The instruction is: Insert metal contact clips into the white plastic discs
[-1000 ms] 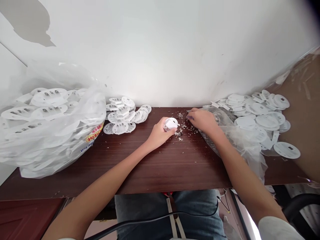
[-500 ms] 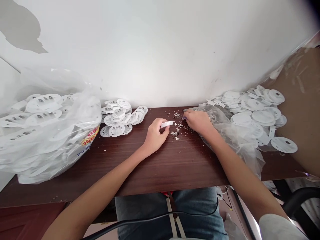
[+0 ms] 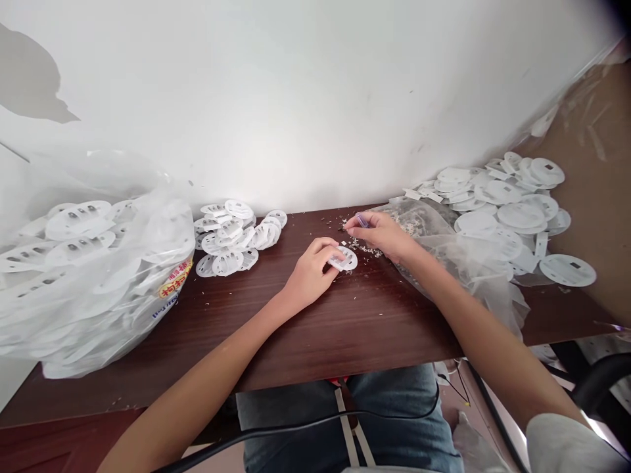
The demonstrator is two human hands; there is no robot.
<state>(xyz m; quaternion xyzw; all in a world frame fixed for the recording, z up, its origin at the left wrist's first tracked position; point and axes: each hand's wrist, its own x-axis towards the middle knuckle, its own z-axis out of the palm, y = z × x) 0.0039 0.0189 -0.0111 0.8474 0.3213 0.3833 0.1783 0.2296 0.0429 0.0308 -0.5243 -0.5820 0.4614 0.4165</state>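
My left hand grips a white round plastic disc by its left edge, its flat face turned up and towards me. Just to the right and slightly farther back, my right hand is closed on a slim purple tool; its tip is too small to make out. Small metal pieces lie scattered on the table under and beside my right fingers. More of these pieces are on the clear plastic bag behind my right wrist.
A clear bag full of slotted white discs stands at the left. A small pile of discs lies beside it. A larger pile is at the right, against a cardboard box. The white wall closes off the brown table.
My left hand has tilted the disc from edge-on to show its face and shifted slightly right. My right hand has lifted off the small pieces and moved left, nearer the disc.
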